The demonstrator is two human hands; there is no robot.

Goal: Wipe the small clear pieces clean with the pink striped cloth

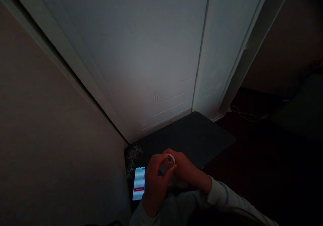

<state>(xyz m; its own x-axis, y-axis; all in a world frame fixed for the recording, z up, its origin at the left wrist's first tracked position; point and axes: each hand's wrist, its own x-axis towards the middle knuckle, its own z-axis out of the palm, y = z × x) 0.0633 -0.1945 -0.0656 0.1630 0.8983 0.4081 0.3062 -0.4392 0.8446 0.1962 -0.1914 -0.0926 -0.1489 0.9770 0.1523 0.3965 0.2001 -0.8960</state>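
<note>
In the dim light, my left hand [154,177] is closed around a small clear container [165,166] with a white ring at its end. It looks like a little bottle or jar, tilted, with something dark inside the ring. My right hand [183,165] is closed at the white ring, touching the container from the right. Both hands are above the near part of a dark table [199,131]. A lit phone [138,185] lies just left of my left hand, partly covered by it. Several small clear pieces [132,156] sit beyond the phone, too dark to name.
White wardrobe panels [151,57] rise behind the table. A plain wall [75,152] runs close along the left side. On the dark floor to the right lies a white cable [243,114]. A dark greenish shape [300,118] stands farther right.
</note>
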